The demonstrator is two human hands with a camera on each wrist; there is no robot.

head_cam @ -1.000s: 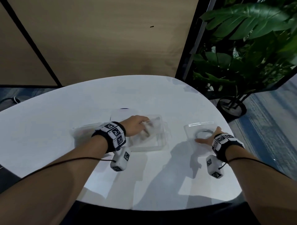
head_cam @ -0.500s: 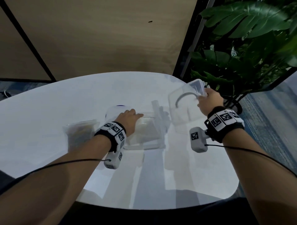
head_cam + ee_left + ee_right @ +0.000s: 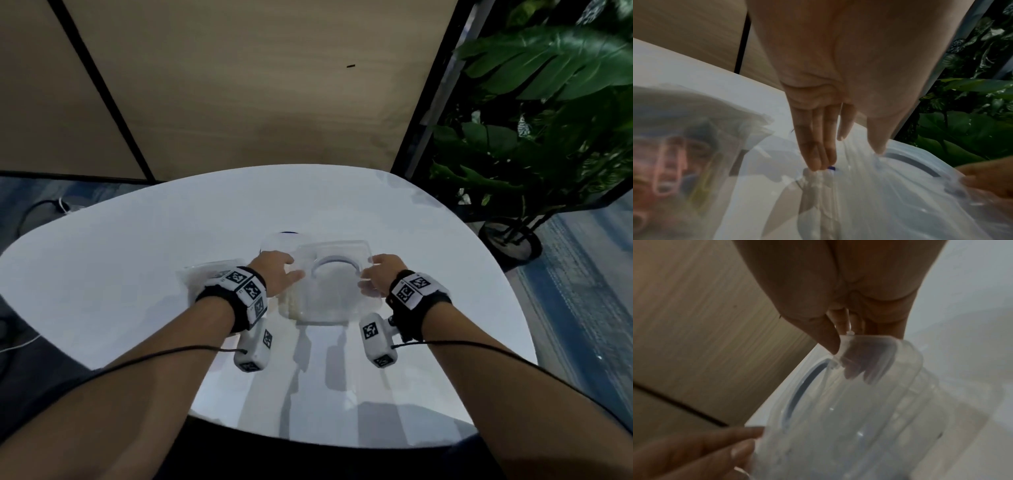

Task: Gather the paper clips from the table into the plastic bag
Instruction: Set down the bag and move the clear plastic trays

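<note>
A: what changed?
B: right hand swung the clear lid back from beside the plant, now over the clear box on the worktop, fingers pinching its rim. Left hand fingers straight, steadying the other edge
A: so clips are done?
B: prob. plastic bag sits just left of the box w/ coloured paper clips inside; box contents too blurry to tell

plastic bag: clear, crumpled, lying on table left of left wrist | paper clips: coloured, inside it
</note>
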